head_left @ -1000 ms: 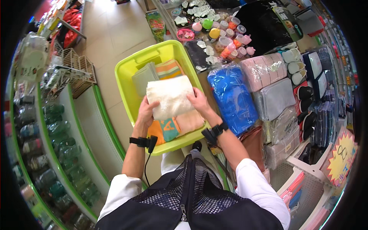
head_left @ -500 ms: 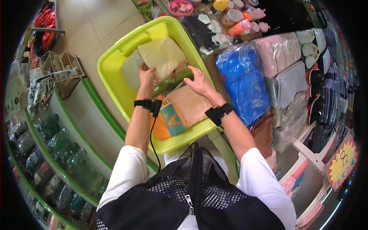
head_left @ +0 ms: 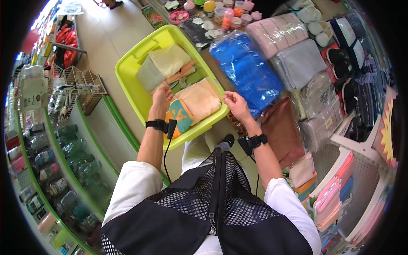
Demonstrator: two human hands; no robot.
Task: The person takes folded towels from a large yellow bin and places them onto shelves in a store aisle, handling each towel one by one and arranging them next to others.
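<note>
Folded cloths lie inside a yellow-green plastic tub (head_left: 128, 80). At its far end are a cream cloth (head_left: 171, 58) and a pale grey-green cloth (head_left: 149, 75). The near end holds a peach cloth (head_left: 199, 101) and an orange-and-teal cloth (head_left: 182, 117); a green cloth (head_left: 195, 78) shows partly between the two groups. Over the tub's left side, beside the orange-and-teal cloth, my left hand (head_left: 161, 101) is open and holds nothing I can see. Beside the right rim, my right hand (head_left: 238, 106) has loosely bent fingers and nothing visible in them.
Right of the tub lie a blue plastic-wrapped bundle (head_left: 244, 70), a pink wrapped bundle (head_left: 278, 34), a grey wrapped bundle (head_left: 301, 61) and a brown cloth (head_left: 282, 131). Green-edged shelves (head_left: 80, 165) with bottles stand left. Wire baskets (head_left: 87, 85) adjoin them.
Both hands have drawn back from the green cloth, which now lies between the others. My right hand has moved out to the tub's right rim. The view has shifted, showing more shelving at right.
</note>
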